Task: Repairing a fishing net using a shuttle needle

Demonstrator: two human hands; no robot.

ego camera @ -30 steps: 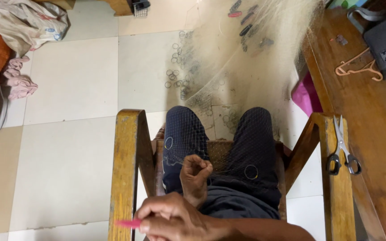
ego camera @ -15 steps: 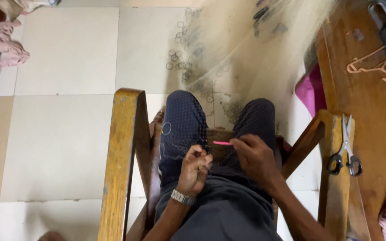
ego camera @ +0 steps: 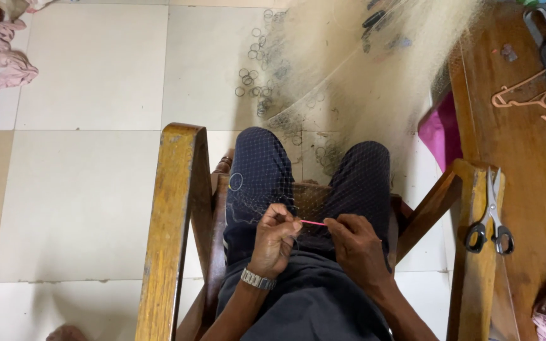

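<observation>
I sit in a wooden armchair [ego camera: 172,215] with a fine pale fishing net [ego camera: 349,82] draped over my dark trousers and spreading out across the floor ahead. My left hand [ego camera: 274,239], with a metal watch at the wrist, pinches the net mesh over my lap. My right hand [ego camera: 356,243] holds a thin pink netting needle [ego camera: 313,222] whose tip points at the left fingers. The two hands are almost touching. Small metal rings [ego camera: 257,82] hang along the net's edge on the floor.
Black-handled scissors [ego camera: 491,218] lie on the chair's right armrest. A wooden table [ego camera: 526,151] at the right carries a pink clothes hanger [ego camera: 522,98], a grey bag and loose rings. Pink cloth [ego camera: 440,129] sits between chair and table. Clothes lie at the far left on the tiled floor.
One second ago my right hand held the pink needle low by the left armrest. It has since swung back over my lap and now meets the left hand at the net.
</observation>
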